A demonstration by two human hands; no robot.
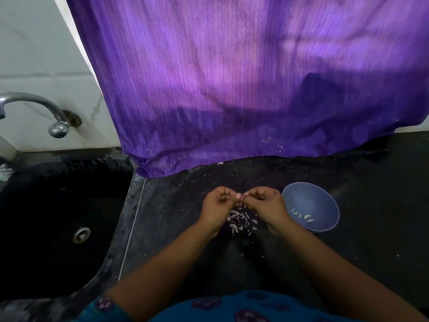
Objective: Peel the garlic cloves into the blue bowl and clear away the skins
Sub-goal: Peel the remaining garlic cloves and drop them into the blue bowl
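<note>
Here, just below the middle of the frame, two hands meet over the dark surface (348,263). The left hand (217,206) and the right hand (267,205) both have their fingers curled inward, and together they pinch one small pale garlic clove (238,195) between their fingertips; it is too small to tell which way its long axis runs. Directly beneath the hands lies one loose heap of white skins (241,220), with a few stray flakes scattered lower on the surface. Just right of the right hand stands one blue bowl (308,201), and about four peeled cloves (303,216) lie in its lower part, mostly lengthwise from left to right. One purple cloth (232,77) fills the upper frame. One black sink (58,217) sits at the left, under one metal tap (34,105).
</note>
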